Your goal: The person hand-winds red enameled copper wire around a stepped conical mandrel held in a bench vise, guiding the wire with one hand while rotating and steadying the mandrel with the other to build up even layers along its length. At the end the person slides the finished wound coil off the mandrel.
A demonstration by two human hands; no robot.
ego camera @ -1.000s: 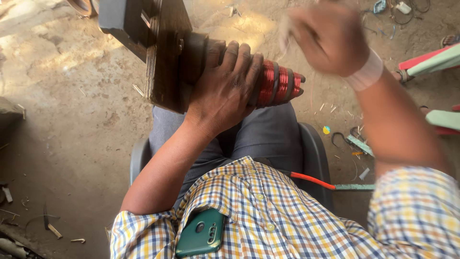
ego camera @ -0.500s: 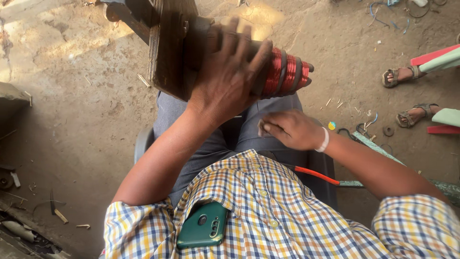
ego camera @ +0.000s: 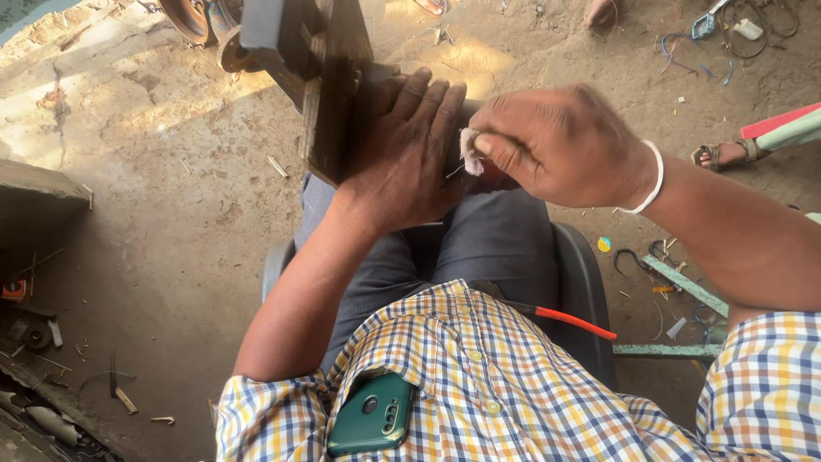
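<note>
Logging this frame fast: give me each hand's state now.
Left hand: open, palm flat on the dark motor part in the lap.
Right hand: closed, pinching a small white scrap.

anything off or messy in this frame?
Yes. The dirt floor is strewn with scraps: tangled wires at top right, metal bits and a hook beside the seat. A green phone sticks halfway out of the shirt pocket. The left hand lies flat on the dark part; the right hand pinches a small white scrap.

Both hands, left (ego camera: pixel 402 154) and right (ego camera: pixel 556 145), cover the coil beneath; the right one is motion-blurred, and the dark metal plate (ego camera: pixel 338 77) is cut off at the top edge.
</note>
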